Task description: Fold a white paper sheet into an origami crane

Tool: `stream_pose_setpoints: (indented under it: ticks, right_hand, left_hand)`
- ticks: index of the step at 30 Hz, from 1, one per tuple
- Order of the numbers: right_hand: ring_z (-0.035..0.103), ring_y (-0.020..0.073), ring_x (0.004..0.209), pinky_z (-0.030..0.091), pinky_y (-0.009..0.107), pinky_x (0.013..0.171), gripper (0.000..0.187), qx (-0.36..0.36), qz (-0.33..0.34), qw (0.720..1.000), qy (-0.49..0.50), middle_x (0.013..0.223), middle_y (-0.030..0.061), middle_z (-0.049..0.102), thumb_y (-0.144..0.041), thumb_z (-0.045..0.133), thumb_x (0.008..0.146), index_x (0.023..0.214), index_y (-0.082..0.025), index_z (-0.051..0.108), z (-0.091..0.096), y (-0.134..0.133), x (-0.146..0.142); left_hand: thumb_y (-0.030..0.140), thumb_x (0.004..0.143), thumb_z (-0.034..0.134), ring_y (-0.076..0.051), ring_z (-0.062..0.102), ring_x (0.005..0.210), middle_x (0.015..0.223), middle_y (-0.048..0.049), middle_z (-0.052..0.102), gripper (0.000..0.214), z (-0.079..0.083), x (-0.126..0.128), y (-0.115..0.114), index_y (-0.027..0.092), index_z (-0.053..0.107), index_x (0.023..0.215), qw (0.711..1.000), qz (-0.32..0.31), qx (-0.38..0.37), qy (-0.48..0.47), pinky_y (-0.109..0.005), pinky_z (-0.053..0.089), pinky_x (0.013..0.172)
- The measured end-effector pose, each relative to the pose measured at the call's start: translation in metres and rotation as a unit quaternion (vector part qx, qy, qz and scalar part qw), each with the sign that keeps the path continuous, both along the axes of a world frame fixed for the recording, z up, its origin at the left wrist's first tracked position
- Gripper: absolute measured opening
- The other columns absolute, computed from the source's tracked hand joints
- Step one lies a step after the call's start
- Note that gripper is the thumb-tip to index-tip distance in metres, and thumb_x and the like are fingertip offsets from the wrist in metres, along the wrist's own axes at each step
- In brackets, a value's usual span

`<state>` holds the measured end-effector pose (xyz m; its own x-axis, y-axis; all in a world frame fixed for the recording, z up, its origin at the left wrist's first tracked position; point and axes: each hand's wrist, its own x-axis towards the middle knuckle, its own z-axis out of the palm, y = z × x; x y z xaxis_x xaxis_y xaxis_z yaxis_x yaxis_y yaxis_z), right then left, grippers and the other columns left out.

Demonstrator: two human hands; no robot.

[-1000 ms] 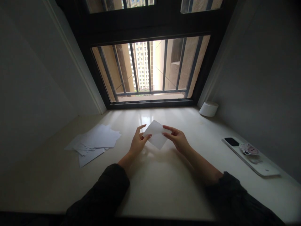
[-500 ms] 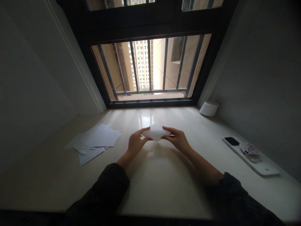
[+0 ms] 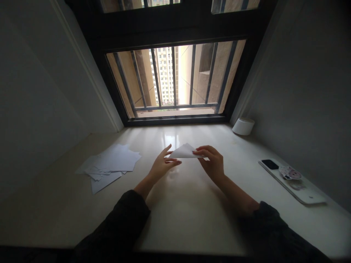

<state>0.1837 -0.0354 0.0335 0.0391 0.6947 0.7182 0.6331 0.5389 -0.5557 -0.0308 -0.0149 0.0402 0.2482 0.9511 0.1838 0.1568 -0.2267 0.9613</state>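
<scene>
A small white paper sheet point(image 3: 184, 151), folded into a triangle, is held just above the pale table point(image 3: 178, 219) in front of the window. My left hand point(image 3: 162, 165) pinches its left corner between thumb and forefinger, the other fingers stretched out. My right hand point(image 3: 212, 160) grips the paper's right edge with curled fingers. Both arms wear dark sleeves.
A loose pile of white sheets point(image 3: 109, 164) lies on the table to the left. A white round container point(image 3: 243, 126) stands at the back right corner. A phone on a white tablet point(image 3: 293, 182) lies along the right wall. The barred window point(image 3: 175, 78) is straight ahead.
The flat, diamond-held sheet was bent in the middle and is now folded into a triangle. Both hands moved slightly up and closer together.
</scene>
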Motion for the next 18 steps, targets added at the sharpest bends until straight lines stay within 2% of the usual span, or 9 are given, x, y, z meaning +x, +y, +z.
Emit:
stream_pose_setpoints:
  ticks: [2, 3, 4, 8, 10, 11, 14, 18]
  right_hand:
    - [0.061, 0.019, 0.084, 0.05, 0.032, 0.071, 0.018, 0.027, -0.009, 0.999, -0.036, 0.092, 0.0039, 0.067, -0.021, 0.056, 0.082, 0.084, -0.029, 0.072, 0.0, 0.0, 0.002]
    - [0.061, 0.0188, 0.084, 0.049, 0.032, 0.071, 0.02, 0.035, -0.005, 0.998, -0.049, 0.092, 0.0038, 0.067, -0.02, 0.055, 0.082, 0.085, -0.029, 0.072, 0.0, 0.0, 0.003]
    - [0.062, 0.0186, 0.084, 0.049, 0.032, 0.072, 0.02, 0.038, 0.003, 0.998, -0.058, 0.092, 0.0037, 0.067, -0.019, 0.054, 0.082, 0.085, -0.029, 0.072, 0.001, 0.0, 0.003]
    - [0.061, 0.0214, 0.093, 0.049, 0.036, 0.082, 0.019, -0.01, 0.072, 0.996, -0.048, 0.102, 0.0045, 0.067, -0.027, 0.063, 0.079, 0.097, -0.029, 0.069, 0.004, 0.001, -0.003]
    - [0.06, 0.0238, 0.097, 0.05, 0.038, 0.084, 0.042, -0.066, 0.12, 0.99, 0.008, 0.11, 0.0057, 0.065, -0.036, 0.074, 0.067, 0.107, -0.028, 0.065, 0.003, 0.002, -0.01]
    - [0.062, 0.0236, 0.091, 0.051, 0.038, 0.081, 0.049, -0.097, 0.13, 0.985, 0.056, 0.106, 0.006, 0.066, -0.039, 0.076, 0.063, 0.108, -0.027, 0.064, 0.002, 0.003, -0.014]
    - [0.064, 0.0213, 0.077, 0.055, 0.035, 0.065, 0.044, -0.184, 0.115, 0.951, 0.218, 0.099, 0.0077, 0.069, -0.047, 0.069, 0.069, 0.104, -0.022, 0.065, -0.007, 0.007, -0.022]
    - [0.065, 0.0224, 0.078, 0.054, 0.035, 0.065, 0.041, -0.225, 0.126, 0.917, 0.306, 0.089, 0.0081, 0.071, -0.045, 0.071, 0.066, 0.098, -0.019, 0.069, -0.016, 0.012, -0.024]
  left_hand:
    - [0.038, 0.063, 0.077, -0.026, 0.064, 0.095, 0.112, -0.0151, 0.062, 0.071, 0.001, 0.001, 0.0, 0.019, 0.051, 0.126, 0.982, -0.11, -0.126, -0.086, -0.038, 0.05, 0.083]
    - [0.039, 0.066, 0.075, -0.026, 0.064, 0.097, 0.111, -0.0155, 0.063, 0.065, 0.001, 0.002, 0.0, 0.017, 0.054, 0.123, 0.969, -0.141, -0.162, -0.121, -0.039, 0.048, 0.086]
    - [0.041, 0.068, 0.072, -0.026, 0.063, 0.098, 0.11, -0.0153, 0.064, 0.058, 0.002, 0.003, -0.001, 0.015, 0.057, 0.118, 0.961, -0.146, -0.181, -0.148, -0.039, 0.047, 0.088]
    - [0.04, 0.071, 0.07, -0.021, 0.066, 0.088, 0.096, -0.0115, 0.069, 0.043, 0.001, 0.007, -0.002, 0.012, 0.065, 0.103, 0.97, -0.029, -0.169, -0.17, -0.036, 0.049, 0.086]
    - [0.04, 0.068, 0.072, -0.02, 0.066, 0.084, 0.092, -0.0097, 0.069, 0.041, -0.002, 0.009, -0.003, 0.013, 0.066, 0.099, 0.976, 0.019, -0.149, -0.16, -0.035, 0.051, 0.082]
    - [0.04, 0.067, 0.072, -0.019, 0.066, 0.083, 0.091, -0.0089, 0.07, 0.041, -0.004, 0.01, -0.003, 0.014, 0.067, 0.098, 0.977, 0.033, -0.141, -0.156, -0.033, 0.051, 0.08]
    - [0.041, 0.066, 0.072, -0.018, 0.066, 0.08, 0.087, -0.0074, 0.07, 0.037, -0.009, 0.013, -0.004, 0.015, 0.069, 0.092, 0.981, 0.053, -0.125, -0.139, -0.031, 0.052, 0.075]
    - [0.041, 0.067, 0.071, -0.018, 0.064, 0.077, 0.08, -0.0055, 0.071, 0.032, -0.011, 0.017, -0.006, 0.014, 0.071, 0.084, 0.992, 0.059, -0.069, -0.086, -0.029, 0.051, 0.072]
